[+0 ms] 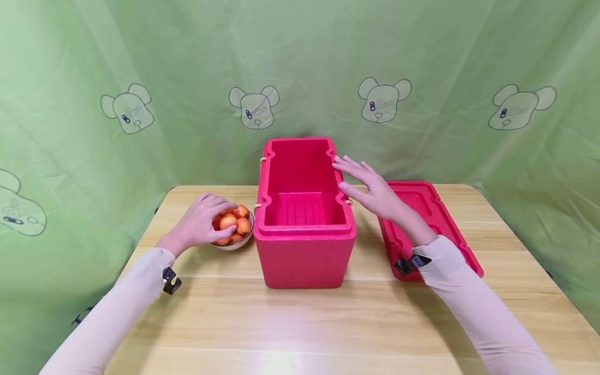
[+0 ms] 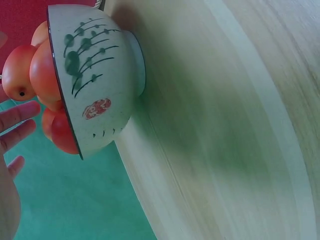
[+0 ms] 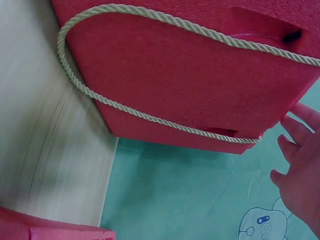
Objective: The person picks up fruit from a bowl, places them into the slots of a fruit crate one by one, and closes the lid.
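Note:
My left hand [image 1: 199, 221] reaches over a bowl [image 1: 235, 245] piled with round orange-red fruits [image 1: 228, 222]. Its fingers and thumb are spread about the fruits at the top. The left wrist view shows the white bowl [image 2: 95, 75] with a green plant pattern and a red mark, and fingertips right beside the fruits [image 2: 46, 75]. A red foam box [image 1: 304, 260] stands lidless in the middle. My right hand [image 1: 375, 192], fingers extended, is at its right rim; in the right wrist view the fingertips overlap the edge of the box [image 3: 175, 90].
The red lid [image 1: 412, 195] lies on the wooden table [image 1: 211, 323] to the right, partly under my right forearm. A twisted rope [image 3: 150, 117] hangs along the box's side. Behind the table hangs a green cloth [image 1: 304, 57] with printed bear heads.

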Motion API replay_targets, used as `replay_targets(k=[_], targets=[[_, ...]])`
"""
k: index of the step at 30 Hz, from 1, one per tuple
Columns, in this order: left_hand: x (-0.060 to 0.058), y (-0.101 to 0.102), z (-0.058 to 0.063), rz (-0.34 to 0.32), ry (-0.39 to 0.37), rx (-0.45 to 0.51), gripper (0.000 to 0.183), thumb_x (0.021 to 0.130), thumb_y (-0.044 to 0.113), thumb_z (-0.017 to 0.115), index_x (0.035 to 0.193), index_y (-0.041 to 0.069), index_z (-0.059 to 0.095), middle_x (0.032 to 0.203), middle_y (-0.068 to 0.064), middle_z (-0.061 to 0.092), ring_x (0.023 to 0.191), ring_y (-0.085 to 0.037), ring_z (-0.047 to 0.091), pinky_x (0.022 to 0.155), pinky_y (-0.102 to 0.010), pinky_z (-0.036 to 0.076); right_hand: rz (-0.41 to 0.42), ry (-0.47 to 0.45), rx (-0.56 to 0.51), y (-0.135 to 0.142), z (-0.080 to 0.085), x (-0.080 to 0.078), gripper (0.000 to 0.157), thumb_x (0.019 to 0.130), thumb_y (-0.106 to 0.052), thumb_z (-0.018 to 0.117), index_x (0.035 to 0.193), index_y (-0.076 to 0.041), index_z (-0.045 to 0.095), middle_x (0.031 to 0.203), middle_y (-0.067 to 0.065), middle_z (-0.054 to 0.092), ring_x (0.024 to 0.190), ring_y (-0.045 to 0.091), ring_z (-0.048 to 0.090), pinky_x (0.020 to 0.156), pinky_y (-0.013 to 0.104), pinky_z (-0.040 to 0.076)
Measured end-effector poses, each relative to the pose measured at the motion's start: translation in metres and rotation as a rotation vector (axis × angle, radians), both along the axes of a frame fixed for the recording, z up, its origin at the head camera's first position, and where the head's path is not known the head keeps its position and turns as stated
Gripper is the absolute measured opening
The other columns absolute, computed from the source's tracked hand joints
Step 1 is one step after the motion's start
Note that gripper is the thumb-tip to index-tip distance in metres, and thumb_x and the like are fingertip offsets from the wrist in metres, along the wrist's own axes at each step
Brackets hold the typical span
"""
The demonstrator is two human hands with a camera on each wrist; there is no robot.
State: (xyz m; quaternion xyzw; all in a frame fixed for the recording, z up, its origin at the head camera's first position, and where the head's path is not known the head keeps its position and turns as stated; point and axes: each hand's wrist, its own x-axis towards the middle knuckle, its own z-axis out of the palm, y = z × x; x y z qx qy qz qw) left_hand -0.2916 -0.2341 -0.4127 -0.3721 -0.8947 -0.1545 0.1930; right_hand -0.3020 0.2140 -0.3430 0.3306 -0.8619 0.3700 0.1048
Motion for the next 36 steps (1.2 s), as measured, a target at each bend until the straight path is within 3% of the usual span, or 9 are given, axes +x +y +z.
replay_targets(k=[16, 22, 30, 36], targets=[[0.0023, -0.0017, -0.0049, -0.026, 0.077, -0.042, 0.043, 0.074, 0.04, 0.076, 0.104, 0.009, 0.071, 0.105, -0.009, 0.07, 0.103, -0.031, 0.059, 0.099, -0.049, 0.041, -0.008, 0.046, -0.037, -0.0008, -0.0092, 0.0037, 0.053, 0.099, -0.023, 0.062, 0.151, -0.018, 0.051, 0.163, 0.004, 0.04, 0.155, 0.032, 0.029, 0.126, 0.058, 0.012], [-0.0009, -0.0007, -0.0039, -0.052, 0.162, -0.034, 0.035, 0.074, 0.037, 0.071, 0.095, 0.009, 0.068, 0.094, -0.007, 0.065, 0.093, -0.028, 0.055, 0.098, -0.049, 0.039, -0.011, 0.055, -0.03, -0.0005, -0.0098, 0.0039, 0.052, 0.099, -0.023, 0.062, 0.15, -0.02, 0.051, 0.163, 0.003, 0.041, 0.155, 0.029, 0.03, 0.126, 0.057, 0.013], [-0.001, -0.0014, -0.0033, -0.016, 0.152, -0.066, 0.039, 0.074, 0.039, 0.072, 0.098, 0.009, 0.067, 0.096, -0.008, 0.066, 0.095, -0.029, 0.057, 0.1, -0.051, 0.039, -0.011, 0.05, -0.02, -0.0013, -0.0099, 0.0041, 0.053, 0.099, -0.024, 0.062, 0.151, -0.021, 0.05, 0.163, 0.002, 0.04, 0.155, 0.029, 0.03, 0.125, 0.059, 0.015], [0.0005, -0.0019, 0.0048, 0.023, 0.166, -0.057, 0.041, 0.072, 0.039, 0.076, 0.098, 0.009, 0.066, 0.097, -0.008, 0.065, 0.097, -0.031, 0.059, 0.093, -0.05, 0.041, -0.011, 0.053, -0.013, -0.0011, -0.0102, 0.0047, 0.054, 0.1, -0.023, 0.061, 0.152, -0.02, 0.049, 0.164, 0.002, 0.039, 0.154, 0.031, 0.031, 0.125, 0.059, 0.019]])
